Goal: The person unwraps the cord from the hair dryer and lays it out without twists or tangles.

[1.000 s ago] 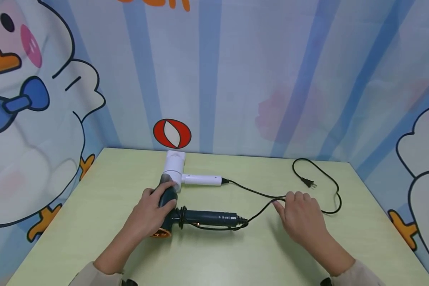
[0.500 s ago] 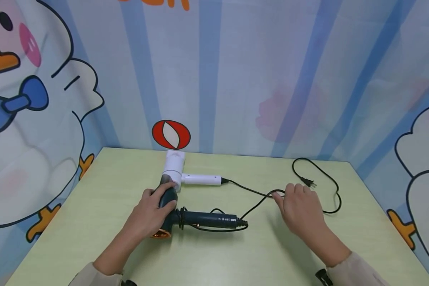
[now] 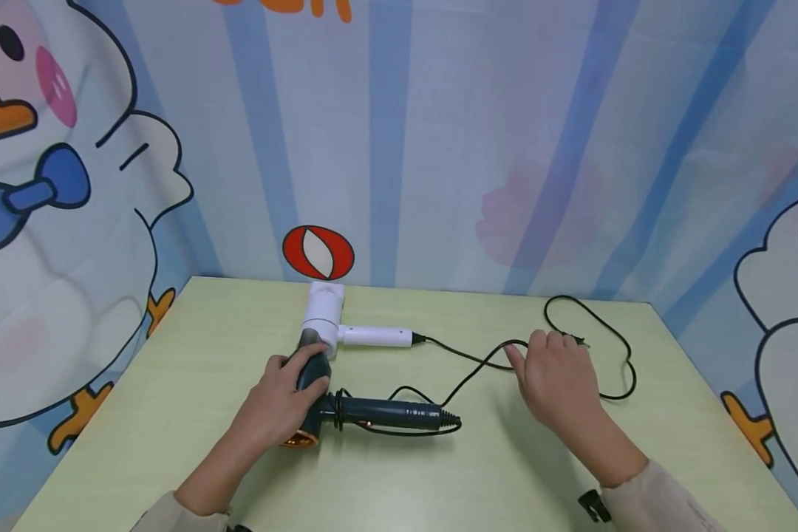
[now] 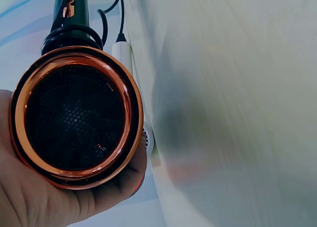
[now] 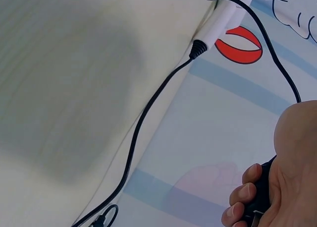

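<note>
My left hand point(image 3: 275, 399) grips the barrel of a dark blue-green hair dryer point(image 3: 392, 414), whose handle points right. Its copper-rimmed end, with a dark mesh point(image 4: 74, 118), fills much of the left wrist view. Part of its black cord point(image 3: 464, 383) is looped about the handle, and a stretch runs up to my right hand point(image 3: 561, 380). Those right fingers curl round a black plug point(image 5: 261, 195), mostly hidden, with a bit of metal showing. Behind the dark dryer lies a white hair dryer point(image 3: 375, 336), its handle also pointing right.
The white dryer's black cord point(image 3: 455, 349) crosses under the other cord and passes behind my right hand. It loops at the back right of the pale table point(image 3: 399, 488). A striped cartoon backdrop point(image 3: 425, 148) rises behind and at both sides.
My right hand has moved slightly up and left, lifting the dark dryer's cord away from its handle. A small loop of cord now shows above the handle. The left hand stays in place.
</note>
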### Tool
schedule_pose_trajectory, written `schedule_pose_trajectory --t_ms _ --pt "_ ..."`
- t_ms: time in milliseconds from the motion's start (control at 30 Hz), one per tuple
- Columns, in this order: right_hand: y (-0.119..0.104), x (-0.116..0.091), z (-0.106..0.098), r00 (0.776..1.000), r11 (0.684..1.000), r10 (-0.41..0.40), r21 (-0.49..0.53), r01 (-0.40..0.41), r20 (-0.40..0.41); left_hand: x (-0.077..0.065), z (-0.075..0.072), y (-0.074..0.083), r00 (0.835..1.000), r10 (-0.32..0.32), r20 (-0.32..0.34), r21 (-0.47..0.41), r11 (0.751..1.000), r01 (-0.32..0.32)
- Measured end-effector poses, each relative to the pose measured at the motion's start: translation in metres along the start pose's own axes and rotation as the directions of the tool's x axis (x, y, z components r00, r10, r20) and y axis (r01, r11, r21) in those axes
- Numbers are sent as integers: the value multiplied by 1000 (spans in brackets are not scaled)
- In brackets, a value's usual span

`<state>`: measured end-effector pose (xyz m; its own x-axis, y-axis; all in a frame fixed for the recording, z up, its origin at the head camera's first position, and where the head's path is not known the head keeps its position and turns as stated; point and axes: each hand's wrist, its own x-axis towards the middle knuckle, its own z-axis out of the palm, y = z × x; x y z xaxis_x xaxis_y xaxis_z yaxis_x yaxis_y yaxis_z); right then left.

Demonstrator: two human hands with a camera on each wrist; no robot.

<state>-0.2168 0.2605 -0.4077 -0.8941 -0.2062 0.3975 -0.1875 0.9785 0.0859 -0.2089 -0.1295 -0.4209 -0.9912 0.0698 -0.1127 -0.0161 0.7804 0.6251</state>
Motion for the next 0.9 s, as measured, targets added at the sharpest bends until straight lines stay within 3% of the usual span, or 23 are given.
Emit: schedule_pose_trajectory --t_ms 200,567,900 --pt "0 7 -11 1000 1000 15 20 -15 -5 1 1 -2 1000 0 -2 3 1000 0" --pt "3 15 -30 996 997 37 62 -41 78 3 0 -2 1000 -5 -4 16 1000 5" --pt "6 15 -51 999 997 34 69 -36 25 4 0 -1 1000 2 -4 13 1000 -2"
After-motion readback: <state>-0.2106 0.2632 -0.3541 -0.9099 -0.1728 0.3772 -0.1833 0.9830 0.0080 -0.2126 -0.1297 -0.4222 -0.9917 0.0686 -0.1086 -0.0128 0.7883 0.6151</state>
